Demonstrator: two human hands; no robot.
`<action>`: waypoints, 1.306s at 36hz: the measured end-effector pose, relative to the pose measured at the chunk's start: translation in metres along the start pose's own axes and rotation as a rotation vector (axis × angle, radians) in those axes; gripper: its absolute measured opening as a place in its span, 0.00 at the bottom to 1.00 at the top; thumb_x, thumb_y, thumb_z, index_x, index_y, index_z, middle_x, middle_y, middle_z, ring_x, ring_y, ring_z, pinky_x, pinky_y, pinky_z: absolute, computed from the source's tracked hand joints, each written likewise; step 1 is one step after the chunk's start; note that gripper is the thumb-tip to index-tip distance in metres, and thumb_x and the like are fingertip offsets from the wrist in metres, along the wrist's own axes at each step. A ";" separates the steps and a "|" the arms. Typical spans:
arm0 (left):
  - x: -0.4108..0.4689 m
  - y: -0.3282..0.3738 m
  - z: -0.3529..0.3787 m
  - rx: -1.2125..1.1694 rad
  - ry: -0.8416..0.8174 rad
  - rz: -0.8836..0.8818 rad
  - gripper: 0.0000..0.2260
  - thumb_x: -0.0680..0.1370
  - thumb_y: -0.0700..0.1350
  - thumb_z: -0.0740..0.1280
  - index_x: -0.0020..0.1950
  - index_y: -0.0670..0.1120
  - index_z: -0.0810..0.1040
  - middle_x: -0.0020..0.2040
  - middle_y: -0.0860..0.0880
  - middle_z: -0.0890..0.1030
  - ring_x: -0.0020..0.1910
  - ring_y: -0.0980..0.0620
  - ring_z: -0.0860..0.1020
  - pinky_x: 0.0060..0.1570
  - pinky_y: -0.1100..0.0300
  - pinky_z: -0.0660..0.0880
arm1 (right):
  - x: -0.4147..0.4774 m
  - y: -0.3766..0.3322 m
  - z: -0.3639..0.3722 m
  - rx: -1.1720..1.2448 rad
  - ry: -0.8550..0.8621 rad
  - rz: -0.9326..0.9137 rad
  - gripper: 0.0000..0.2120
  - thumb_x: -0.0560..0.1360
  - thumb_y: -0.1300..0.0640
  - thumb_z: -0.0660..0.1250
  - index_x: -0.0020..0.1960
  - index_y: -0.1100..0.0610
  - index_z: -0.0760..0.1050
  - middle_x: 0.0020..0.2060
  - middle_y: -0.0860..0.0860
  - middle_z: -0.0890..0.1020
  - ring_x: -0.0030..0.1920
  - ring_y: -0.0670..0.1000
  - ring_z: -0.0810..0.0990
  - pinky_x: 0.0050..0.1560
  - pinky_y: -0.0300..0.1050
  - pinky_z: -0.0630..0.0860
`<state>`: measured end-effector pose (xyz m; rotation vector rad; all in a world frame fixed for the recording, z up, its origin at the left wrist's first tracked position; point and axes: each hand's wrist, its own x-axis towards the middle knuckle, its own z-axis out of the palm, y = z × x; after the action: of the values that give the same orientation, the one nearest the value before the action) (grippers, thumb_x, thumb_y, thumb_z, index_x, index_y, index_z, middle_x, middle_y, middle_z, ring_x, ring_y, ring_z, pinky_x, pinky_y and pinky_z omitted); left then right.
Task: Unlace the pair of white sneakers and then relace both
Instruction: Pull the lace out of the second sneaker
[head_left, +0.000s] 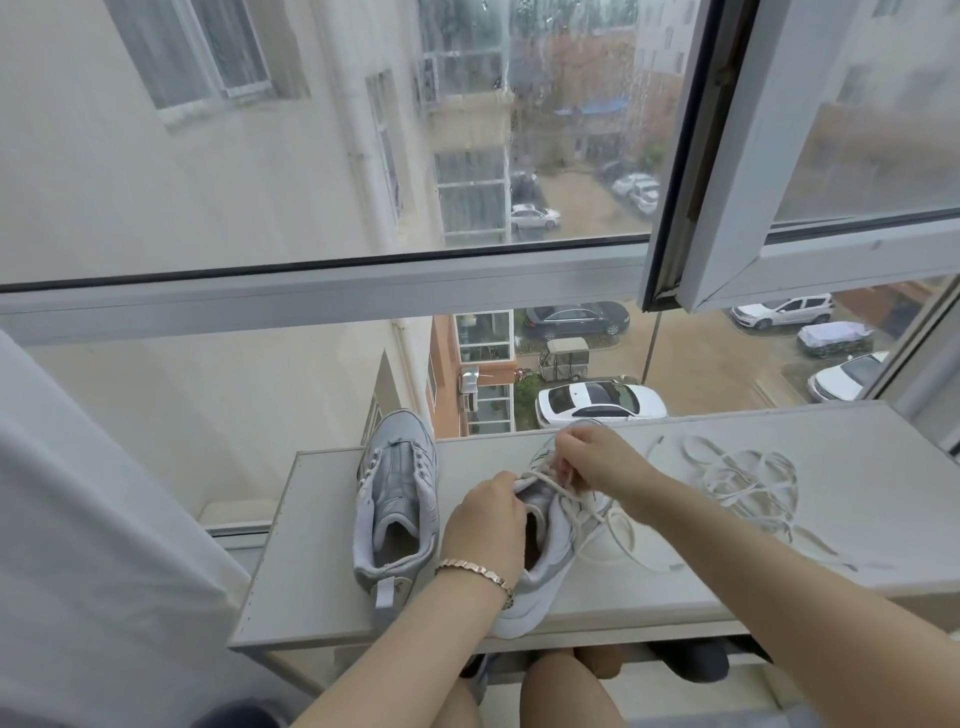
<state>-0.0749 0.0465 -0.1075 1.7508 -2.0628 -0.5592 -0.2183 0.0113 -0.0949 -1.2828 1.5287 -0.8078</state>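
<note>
Two white and grey sneakers stand on a pale table (675, 577). The left sneaker (397, 504) has no lace and points away from me. The right sneaker (550, 561) is partly laced, its toe hidden behind my hands. My left hand (483, 519) grips that shoe's collar and tongue; a gold bracelet sits on its wrist. My right hand (597, 460) pinches the lace (605, 525) over the eyelets, and the loose ends trail onto the table to the right. A second loose white lace (743, 483) lies in a tangled heap farther right.
The table butts against a large window; an open sash frame (691, 249) hangs above its right part. A white curtain (93, 519) hangs at the left. My knees (561, 691) show under the table's front edge.
</note>
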 end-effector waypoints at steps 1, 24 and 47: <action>-0.001 0.000 0.000 -0.004 -0.006 0.001 0.12 0.81 0.41 0.53 0.57 0.44 0.74 0.51 0.44 0.79 0.49 0.44 0.76 0.45 0.54 0.71 | 0.001 -0.007 -0.003 -0.045 -0.074 0.053 0.12 0.73 0.62 0.58 0.30 0.57 0.68 0.23 0.50 0.70 0.25 0.48 0.67 0.27 0.38 0.61; -0.006 -0.012 -0.006 0.164 -0.075 -0.010 0.09 0.81 0.42 0.53 0.55 0.44 0.72 0.50 0.45 0.77 0.49 0.44 0.76 0.45 0.55 0.70 | 0.002 -0.009 -0.036 -0.183 -0.240 0.166 0.16 0.70 0.47 0.71 0.26 0.53 0.76 0.19 0.47 0.64 0.20 0.46 0.61 0.23 0.34 0.60; -0.008 -0.004 0.000 -0.052 -0.019 0.033 0.13 0.82 0.45 0.52 0.57 0.44 0.74 0.52 0.46 0.78 0.50 0.47 0.75 0.42 0.61 0.65 | -0.009 -0.018 -0.003 -0.718 -0.208 -0.365 0.11 0.75 0.52 0.67 0.51 0.57 0.82 0.47 0.50 0.81 0.47 0.48 0.77 0.53 0.43 0.73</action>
<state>-0.0702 0.0542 -0.1103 1.6854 -2.0671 -0.6163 -0.2155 0.0160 -0.0756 -2.1431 1.4818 -0.3130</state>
